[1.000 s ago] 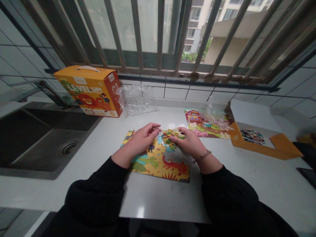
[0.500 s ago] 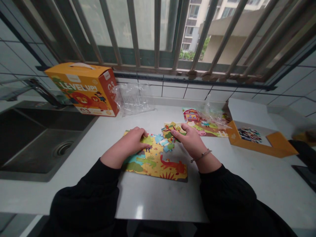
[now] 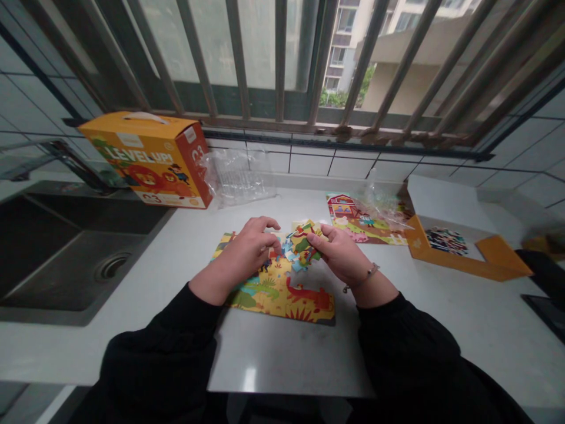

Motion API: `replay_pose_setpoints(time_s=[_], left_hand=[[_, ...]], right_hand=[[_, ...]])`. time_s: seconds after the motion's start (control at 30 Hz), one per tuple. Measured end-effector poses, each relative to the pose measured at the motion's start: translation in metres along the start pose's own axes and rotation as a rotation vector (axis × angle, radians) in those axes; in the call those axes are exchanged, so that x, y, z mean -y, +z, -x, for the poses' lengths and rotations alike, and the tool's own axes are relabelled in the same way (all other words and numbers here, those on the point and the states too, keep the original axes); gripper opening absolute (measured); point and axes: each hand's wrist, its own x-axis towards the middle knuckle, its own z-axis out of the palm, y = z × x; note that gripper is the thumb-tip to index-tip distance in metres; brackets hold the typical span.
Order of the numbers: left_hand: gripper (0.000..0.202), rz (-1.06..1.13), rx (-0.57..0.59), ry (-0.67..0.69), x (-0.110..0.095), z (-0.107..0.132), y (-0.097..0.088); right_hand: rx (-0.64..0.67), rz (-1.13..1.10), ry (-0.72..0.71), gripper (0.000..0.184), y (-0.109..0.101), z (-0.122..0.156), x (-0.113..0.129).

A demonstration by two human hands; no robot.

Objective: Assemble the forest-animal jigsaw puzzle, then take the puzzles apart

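Observation:
A yellow dinosaur jigsaw puzzle (image 3: 282, 291) lies flat on the white counter (image 3: 282, 359) in front of me. My right hand (image 3: 339, 254) is closed on a small stack of loose puzzle pieces (image 3: 304, 238), held just above the puzzle's far edge. My left hand (image 3: 245, 256) rests on the puzzle's upper left part, fingers curled, with the fingertips touching the pieces next to the stack. Whether the left hand grips a piece is hidden by its fingers.
An orange puzzle box (image 3: 150, 159) stands at the back left beside a dark sink (image 3: 66, 253). Crumpled clear plastic bags (image 3: 238, 174) lie behind. A farm puzzle (image 3: 362, 221) under plastic and an open orange box tray (image 3: 468, 250) sit at the right.
My left hand slid back from the puzzle's left edge toward the middle, meeting the pieces held in my right hand. My right hand lowered slightly with its stack.

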Motion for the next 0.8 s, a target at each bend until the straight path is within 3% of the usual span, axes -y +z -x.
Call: replay_pose_setpoints(time_s=[0.1,0.23,0.43,0.53,0.67,0.8], left_hand=[[0.037,0.080,-0.041,0.021,-0.006,-0.001,0.002],[0.025,0.161,-0.043,-0.084,-0.017,0.000,0.010],[0.017,0.248,-0.054,-0.207,-0.021,-0.001,0.015],[0.016,0.200,0.089,-0.220,-0.018,0.001,0.006],[0.047,0.186,0.447,-0.120,-0.017,0.006,-0.002],[0.051,0.164,0.534,-0.104,-0.018,0.008,0.005]], right_hand=[[0.092,-0.072,0.052,0.047,0.004,0.001,-0.003],[0.126,-0.077,0.081,0.046,0.010,0.002,-0.007],[-0.034,-0.058,0.036,0.050,0.003,0.001,0.001],[-0.067,-0.020,0.044,0.051,-0.003,0.001,0.007],[-0.086,0.025,0.015,0.051,-0.006,0.001,0.008],[-0.095,0.228,0.025,0.049,-0.012,0.002,0.010]])
